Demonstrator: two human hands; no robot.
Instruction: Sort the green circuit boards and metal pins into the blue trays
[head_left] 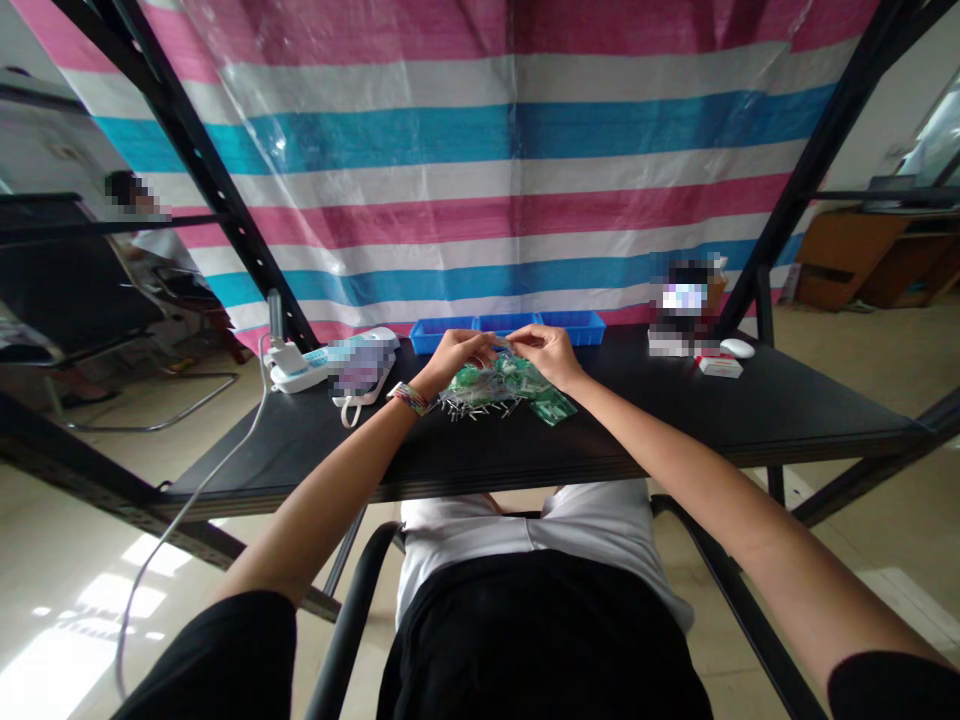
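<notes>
Passage lies before the green packets (pixel 553 405); blue tray (pixel 590 334) blocks behind.

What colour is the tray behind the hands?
The tray is blue, as the head view shows.

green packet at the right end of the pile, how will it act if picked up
The green packet looks thin and flat, so it would probably flop. Its sheen suggests slightly slippery film. Lying flat, it likely won't roll.

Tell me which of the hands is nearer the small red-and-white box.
Right. The right hand is to the left of the red-and-white box, apart from it; the left hand is farther left, beyond the right hand.
</notes>
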